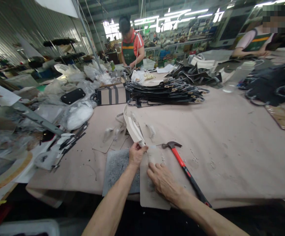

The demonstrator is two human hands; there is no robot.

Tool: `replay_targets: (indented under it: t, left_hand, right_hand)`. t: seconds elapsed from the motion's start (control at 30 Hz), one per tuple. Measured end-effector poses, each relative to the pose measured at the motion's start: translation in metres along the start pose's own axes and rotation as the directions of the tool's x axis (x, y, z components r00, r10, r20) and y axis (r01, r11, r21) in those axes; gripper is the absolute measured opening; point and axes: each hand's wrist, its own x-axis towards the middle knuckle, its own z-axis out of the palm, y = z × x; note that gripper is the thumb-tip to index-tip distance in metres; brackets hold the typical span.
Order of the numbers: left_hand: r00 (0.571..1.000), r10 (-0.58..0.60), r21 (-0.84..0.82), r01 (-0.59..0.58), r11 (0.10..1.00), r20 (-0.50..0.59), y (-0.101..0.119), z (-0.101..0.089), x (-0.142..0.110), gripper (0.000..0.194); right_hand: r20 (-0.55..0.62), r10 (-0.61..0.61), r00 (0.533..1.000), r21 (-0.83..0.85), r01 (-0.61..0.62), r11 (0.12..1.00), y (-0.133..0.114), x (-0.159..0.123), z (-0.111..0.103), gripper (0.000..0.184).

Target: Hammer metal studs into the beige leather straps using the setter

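My left hand is closed in a pinch at the lower end of a beige bag piece with white stripes, which stands tilted up from the table. A small pale wrapped part shows at its fingertips. My right hand lies with fingers stretched over a flat beige panel, pressing on it. That panel partly covers a worn grey board at the table's front edge. To the right rests a claw hammer with a red and black handle, touched by neither hand.
Black bags with handles are piled across the table's middle. A clear plastic jug stands at the right back. Plastic wrapping and dark strips crowd the left. Two people in green aprons work beyond.
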Motion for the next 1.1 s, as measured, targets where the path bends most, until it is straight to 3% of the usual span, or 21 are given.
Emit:
replay_targets:
  t: [0.07, 0.13, 0.2, 0.27, 0.33, 0.43, 0.63, 0.8, 0.93, 1.03, 1.1]
  left_hand:
    - [0.997, 0.072, -0.028, -0.073, 0.997, -0.040, 0.026, -0.001, -0.001, 0.043]
    - [0.980, 0.195, -0.007, -0.196, 0.981, -0.024, 0.058, -0.003, -0.007, 0.041]
    - [0.955, 0.297, 0.029, -0.298, 0.954, 0.016, 0.085, -0.005, -0.014, 0.039]
    - [0.944, 0.324, 0.049, -0.327, 0.944, 0.058, 0.098, -0.006, -0.021, 0.036]
    - [0.955, 0.276, 0.062, -0.284, 0.957, 0.108, 0.093, -0.004, -0.024, 0.033]
    - [0.970, 0.178, 0.093, -0.196, 0.976, 0.166, 0.062, -0.001, -0.022, 0.031]
    - [0.966, 0.084, 0.150, -0.124, 0.981, 0.246, 0.007, -0.001, -0.011, 0.035]
    - [0.973, 0.022, 0.170, -0.063, 0.983, 0.228, -0.011, -0.008, -0.010, 0.041]
    - [0.968, 0.033, 0.210, -0.087, 0.974, 0.248, -0.008, -0.008, -0.014, 0.039]
    - [0.964, 0.026, 0.253, -0.096, 0.963, 0.266, -0.005, -0.007, -0.016, 0.040]
    - [0.960, 0.021, 0.268, -0.100, 0.958, 0.280, -0.004, -0.006, -0.017, 0.041]
  right_hand:
    - [-0.031, 0.134, 0.990, -0.073, -0.136, 0.988, 0.001, 0.003, -0.008, 0.020]
    - [-0.053, 0.300, 0.953, -0.083, -0.303, 0.949, 0.004, 0.005, -0.020, 0.015]
    - [-0.067, 0.422, 0.904, -0.019, -0.424, 0.905, 0.008, 0.007, -0.029, 0.009]
    - [-0.056, 0.497, 0.866, 0.095, -0.490, 0.866, 0.009, 0.008, -0.031, 0.014]
    - [-0.009, 0.534, 0.845, 0.210, -0.520, 0.828, 0.007, 0.008, -0.024, 0.022]
    - [0.035, 0.559, 0.828, 0.290, -0.544, 0.787, 0.000, 0.006, -0.008, 0.023]
    - [-0.063, 0.501, 0.863, 0.288, -0.465, 0.837, -0.009, 0.004, 0.012, 0.034]
    - [0.048, 0.494, 0.868, 0.459, -0.458, 0.761, -0.008, 0.004, 0.018, 0.042]
    - [0.014, 0.487, 0.873, 0.598, -0.397, 0.696, 0.002, -0.010, 0.017, 0.050]
    - [-0.111, 0.588, 0.801, 0.606, -0.414, 0.679, 0.023, -0.029, 0.017, 0.049]
    - [-0.205, 0.645, 0.737, 0.495, -0.490, 0.717, 0.042, -0.043, 0.020, 0.047]
